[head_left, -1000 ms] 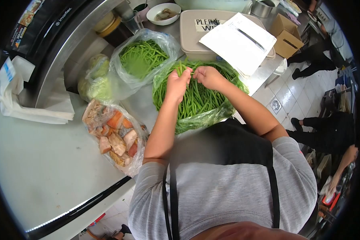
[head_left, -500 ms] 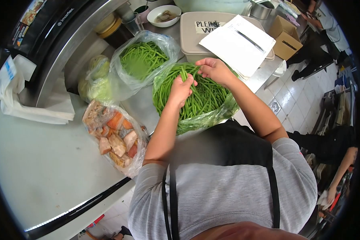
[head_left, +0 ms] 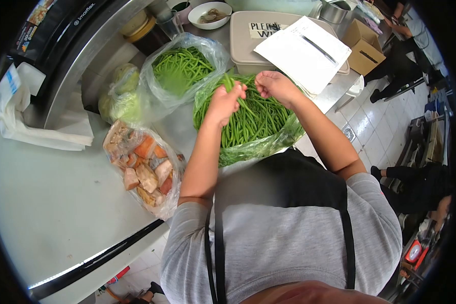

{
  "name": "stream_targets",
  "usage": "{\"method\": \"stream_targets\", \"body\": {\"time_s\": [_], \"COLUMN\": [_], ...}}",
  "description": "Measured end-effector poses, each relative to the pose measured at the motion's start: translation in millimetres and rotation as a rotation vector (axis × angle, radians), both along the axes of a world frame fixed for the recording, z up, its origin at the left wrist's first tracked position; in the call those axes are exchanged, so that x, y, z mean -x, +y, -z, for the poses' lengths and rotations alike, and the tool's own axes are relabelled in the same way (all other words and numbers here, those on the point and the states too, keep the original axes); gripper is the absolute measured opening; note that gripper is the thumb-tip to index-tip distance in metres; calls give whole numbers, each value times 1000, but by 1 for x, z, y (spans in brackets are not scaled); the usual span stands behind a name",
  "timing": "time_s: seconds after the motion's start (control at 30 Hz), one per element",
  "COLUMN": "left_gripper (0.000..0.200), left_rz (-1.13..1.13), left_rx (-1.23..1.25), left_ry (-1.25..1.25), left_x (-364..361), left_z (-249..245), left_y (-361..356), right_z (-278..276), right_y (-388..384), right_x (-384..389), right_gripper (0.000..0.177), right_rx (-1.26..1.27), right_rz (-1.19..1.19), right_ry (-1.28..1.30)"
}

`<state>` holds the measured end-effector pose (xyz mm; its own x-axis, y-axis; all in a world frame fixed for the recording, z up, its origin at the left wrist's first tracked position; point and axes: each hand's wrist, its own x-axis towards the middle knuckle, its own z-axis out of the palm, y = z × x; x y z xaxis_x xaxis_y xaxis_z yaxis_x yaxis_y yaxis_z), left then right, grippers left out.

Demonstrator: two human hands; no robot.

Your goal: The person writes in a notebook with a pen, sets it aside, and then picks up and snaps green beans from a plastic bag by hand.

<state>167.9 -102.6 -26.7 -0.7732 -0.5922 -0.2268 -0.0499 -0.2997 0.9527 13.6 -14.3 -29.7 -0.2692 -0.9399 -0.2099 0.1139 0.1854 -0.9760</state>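
Long green beans [head_left: 253, 121] fill a large open plastic bag on the metal counter. Above the bag's left side, my left hand [head_left: 225, 104] is closed round a few bean pieces that stick up past its thumb. My right hand [head_left: 275, 87] is over the upper right of the same bag, its fingers pinched together; what they hold, if anything, is too small to tell. A small gap parts the two hands. Up and left of them, a second clear bag [head_left: 215, 53] holds cut green bean pieces [head_left: 187, 63].
Left of the beans lie a bag of orange and pale chunks [head_left: 147, 175] and a bagged pale green vegetable [head_left: 124, 96]. Behind are a white bowl [head_left: 210, 15], a lidded container [head_left: 245, 43] with papers [head_left: 304, 53], and a cardboard box [head_left: 362, 48]. People stand at the right.
My left hand has moved slightly up and left, and my right hand slightly right, its fingers drawn in. The person at the lower right has shifted, and a red object shows there.
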Motion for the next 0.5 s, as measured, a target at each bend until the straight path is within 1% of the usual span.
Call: {"method": "stream_targets", "body": {"time_s": [0.1,0.27,0.37,0.47,0.5], "left_gripper": [13,13,14,13,13], "left_rz": [-114,-262,-326,-349,-350], "left_rx": [-23,-7,30,102,139], "left_ry": [123,243,239,239,244], "left_x": [-3,-7,-13,-15,-16], "left_z": [-7,-23,-23,-21,-21], "left_y": [-13,-19,-25,-27,-27], "right_z": [0,12,-5,-5,-6], "right_y": [7,0,-1,-8,-12], "right_x": [-10,-28,-33,-34,-34], "right_gripper": [33,30,27,26,26], "right_rx": [-91,53,57,163,110], "right_rz": [-250,-310,-317,-233,-196], "right_ry": [420,341,423,585,604]}}
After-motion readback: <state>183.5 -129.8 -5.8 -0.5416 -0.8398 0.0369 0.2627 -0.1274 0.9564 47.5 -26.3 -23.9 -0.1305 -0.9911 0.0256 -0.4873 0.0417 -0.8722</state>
